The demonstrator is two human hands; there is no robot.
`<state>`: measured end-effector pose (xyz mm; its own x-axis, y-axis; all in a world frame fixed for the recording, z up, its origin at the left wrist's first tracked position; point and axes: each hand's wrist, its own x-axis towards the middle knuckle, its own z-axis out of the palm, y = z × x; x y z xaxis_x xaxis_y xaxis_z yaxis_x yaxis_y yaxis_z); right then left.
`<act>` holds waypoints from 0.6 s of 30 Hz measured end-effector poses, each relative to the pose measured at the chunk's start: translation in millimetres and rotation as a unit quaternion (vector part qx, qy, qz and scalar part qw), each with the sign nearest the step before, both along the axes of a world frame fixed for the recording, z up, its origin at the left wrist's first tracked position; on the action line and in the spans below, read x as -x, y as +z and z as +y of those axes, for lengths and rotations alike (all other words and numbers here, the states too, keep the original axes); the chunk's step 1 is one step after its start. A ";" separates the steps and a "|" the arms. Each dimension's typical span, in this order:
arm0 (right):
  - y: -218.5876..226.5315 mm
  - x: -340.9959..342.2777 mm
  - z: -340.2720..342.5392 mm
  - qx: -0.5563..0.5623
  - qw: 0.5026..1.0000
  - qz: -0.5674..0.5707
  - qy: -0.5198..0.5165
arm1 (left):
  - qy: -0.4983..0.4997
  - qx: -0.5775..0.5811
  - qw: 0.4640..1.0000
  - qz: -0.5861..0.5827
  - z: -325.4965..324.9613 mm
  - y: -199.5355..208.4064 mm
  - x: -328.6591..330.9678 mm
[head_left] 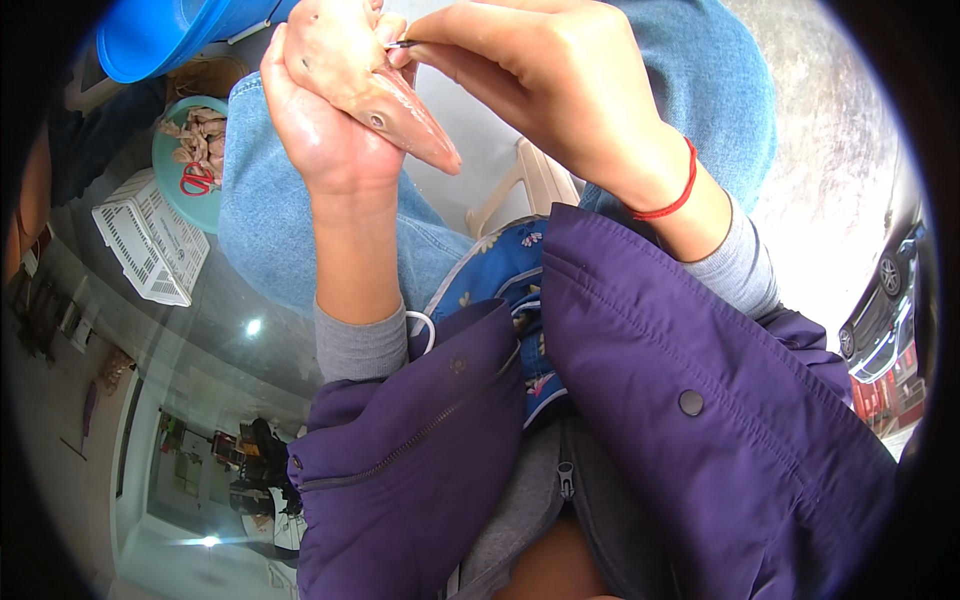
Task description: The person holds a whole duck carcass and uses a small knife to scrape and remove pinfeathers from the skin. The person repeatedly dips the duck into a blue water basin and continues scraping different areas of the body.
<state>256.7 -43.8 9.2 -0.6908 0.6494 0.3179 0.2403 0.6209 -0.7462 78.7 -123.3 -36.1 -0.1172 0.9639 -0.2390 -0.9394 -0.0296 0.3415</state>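
Note:
My left hand (330, 160) is closed around a plucked, pale pink duck head (340, 60), cradling it from below. Its bill (415, 120) points down and to the right, with a nostril showing on the upper side. Above my lap, my right hand (560, 80) pinches a slim tool with a dark body and a shiny tip, which looks like tweezers (402, 44). That tip is at the side of the head, near the base of the bill. The upper end of the head runs out of the picture.
A blue bucket (160, 40) stands at the upper left. Below it, a turquoise basin (205, 215) holds pale pieces of meat and red-handled scissors (196, 180). Beside the basin is a white plastic basket (155, 240). A beige plastic stool (520, 185) shows between my knees.

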 end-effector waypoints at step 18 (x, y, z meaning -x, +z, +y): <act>1.5 0.6 -1.5 -0.024 0.999 -0.034 0.008 | 0.014 0.006 1.000 0.009 -1.4 -6.1 1.3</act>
